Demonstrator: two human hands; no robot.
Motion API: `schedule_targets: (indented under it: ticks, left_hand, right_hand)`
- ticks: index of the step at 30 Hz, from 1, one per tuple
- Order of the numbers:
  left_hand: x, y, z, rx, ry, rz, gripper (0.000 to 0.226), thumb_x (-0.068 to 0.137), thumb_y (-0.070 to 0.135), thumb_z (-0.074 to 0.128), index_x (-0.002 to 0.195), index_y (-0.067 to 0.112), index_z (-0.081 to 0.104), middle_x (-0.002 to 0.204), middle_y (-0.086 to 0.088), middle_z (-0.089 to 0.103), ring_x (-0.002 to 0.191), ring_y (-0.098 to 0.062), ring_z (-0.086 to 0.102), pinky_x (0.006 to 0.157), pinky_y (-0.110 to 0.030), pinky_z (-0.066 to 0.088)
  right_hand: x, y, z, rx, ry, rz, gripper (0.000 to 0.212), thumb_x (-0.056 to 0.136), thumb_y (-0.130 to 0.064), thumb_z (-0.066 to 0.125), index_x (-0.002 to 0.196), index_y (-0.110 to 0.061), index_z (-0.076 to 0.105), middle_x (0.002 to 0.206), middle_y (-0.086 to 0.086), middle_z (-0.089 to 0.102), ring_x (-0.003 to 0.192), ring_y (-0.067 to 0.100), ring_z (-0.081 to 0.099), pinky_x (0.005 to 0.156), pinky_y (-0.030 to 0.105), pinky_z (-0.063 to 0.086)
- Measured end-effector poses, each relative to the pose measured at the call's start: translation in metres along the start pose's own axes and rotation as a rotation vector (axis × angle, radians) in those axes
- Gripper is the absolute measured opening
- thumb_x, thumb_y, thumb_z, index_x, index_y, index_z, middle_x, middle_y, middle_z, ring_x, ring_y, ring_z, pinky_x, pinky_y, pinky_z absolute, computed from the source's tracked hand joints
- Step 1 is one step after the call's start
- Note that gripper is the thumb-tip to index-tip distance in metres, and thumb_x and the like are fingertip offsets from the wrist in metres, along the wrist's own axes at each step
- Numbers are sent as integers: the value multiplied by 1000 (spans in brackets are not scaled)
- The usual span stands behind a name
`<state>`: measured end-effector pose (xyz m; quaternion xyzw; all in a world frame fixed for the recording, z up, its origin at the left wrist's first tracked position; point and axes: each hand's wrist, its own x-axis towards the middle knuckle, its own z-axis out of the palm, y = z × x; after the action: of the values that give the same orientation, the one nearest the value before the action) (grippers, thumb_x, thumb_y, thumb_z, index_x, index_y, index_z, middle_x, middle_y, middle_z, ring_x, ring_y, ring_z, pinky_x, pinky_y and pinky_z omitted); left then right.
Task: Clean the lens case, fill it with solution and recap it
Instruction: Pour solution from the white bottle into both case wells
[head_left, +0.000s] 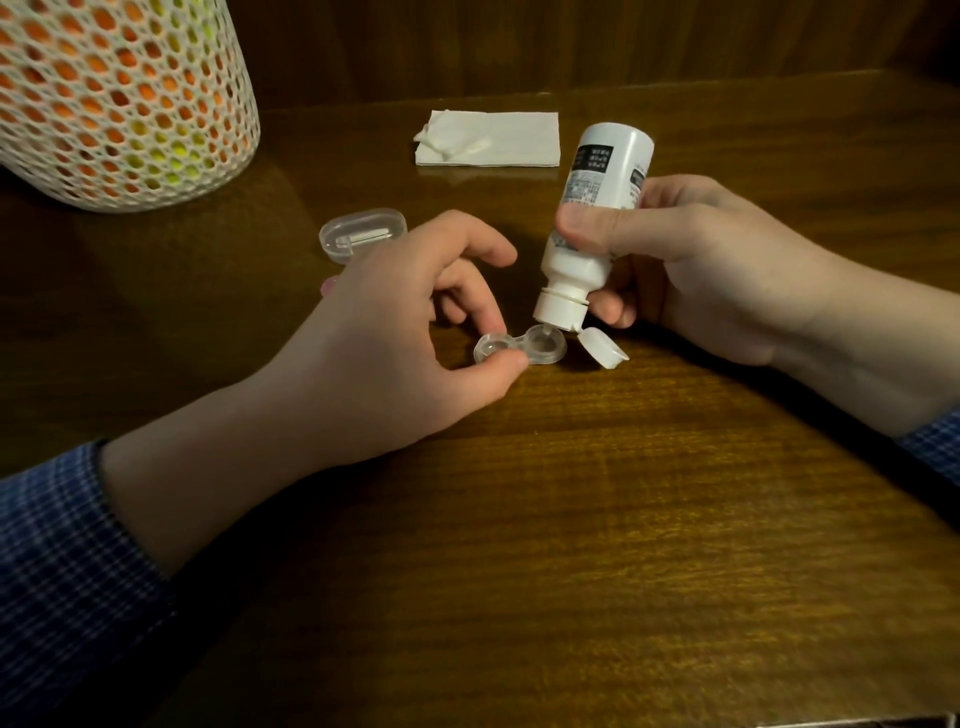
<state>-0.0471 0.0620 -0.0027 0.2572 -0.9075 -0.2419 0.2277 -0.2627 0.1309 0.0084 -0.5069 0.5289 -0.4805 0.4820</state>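
A clear two-well lens case lies open on the wooden table. My left hand pinches its left well between thumb and forefinger. My right hand grips a white solution bottle, tipped nozzle-down with the tip right over the right well. The bottle's flip cap hangs open beside the case. A clear lid lies behind my left hand, partly hidden by it.
A folded white tissue with a crumpled wad on it lies at the back of the table. A white mesh lamp glowing orange and yellow stands at the back left. A wooden wall panel rises behind the table.
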Motion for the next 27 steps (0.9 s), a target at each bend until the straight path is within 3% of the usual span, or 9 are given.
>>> schedule_targets:
  ticks: [15,27]
  left_hand:
    - [0,2,0,-26,-4,-3,61,77,38,78,132,24,58,88,18,71,93,-2,67,79,-9,47]
    - [0,1,0,-25,-9,4,61,78,34,82,133,22,57,88,17,72,91,-2,67,80,-10,48]
  right_hand:
    - [3,4,-2,-11,-18,-26,23,90,-30,67,95,-7,65,77,6,66,56,14,53,51,23,42]
    - [2,3,-1,-14,6,-18,23,88,-30,69,96,-8,66,88,14,64,57,13,54,51,22,43]
